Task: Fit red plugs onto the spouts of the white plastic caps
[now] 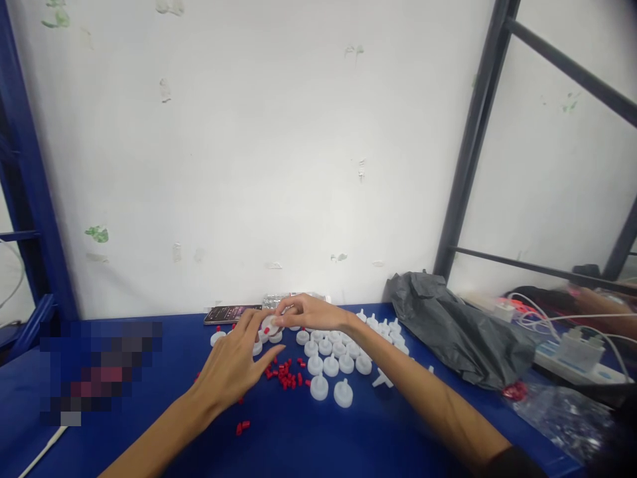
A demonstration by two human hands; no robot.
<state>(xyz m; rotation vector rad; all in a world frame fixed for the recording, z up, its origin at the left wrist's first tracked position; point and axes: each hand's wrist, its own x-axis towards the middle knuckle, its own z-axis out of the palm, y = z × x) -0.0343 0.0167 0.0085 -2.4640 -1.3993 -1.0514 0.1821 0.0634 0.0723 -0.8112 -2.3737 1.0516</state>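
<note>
A white round nozzle cap (pixel 270 324) with a small red tip is pinched in the fingers of my right hand (pixel 309 312), above the far part of the table. My left hand (pixel 226 365) is beside it, with its fingers stretched out and the thumb spread apart. Its fingertips are close to the cap; whether they touch it I cannot tell. Under and between my hands lie several loose small red tips (pixel 287 380). Many white nozzle caps (pixel 331 364) stand spout-up to the right, partly behind my right forearm. Further white caps (pixel 217 338), some with red tips, sit beyond my left hand.
A phone (pixel 229 315) and a silvery packet (pixel 293 300) lie by the wall. To the right are a grey plastic bag (pixel 458 332), a power strip (pixel 572 355) with cables, and a clear bag (pixel 562 415). A white cable (pixel 44 451) crosses the blue table's (pixel 298 451) left front.
</note>
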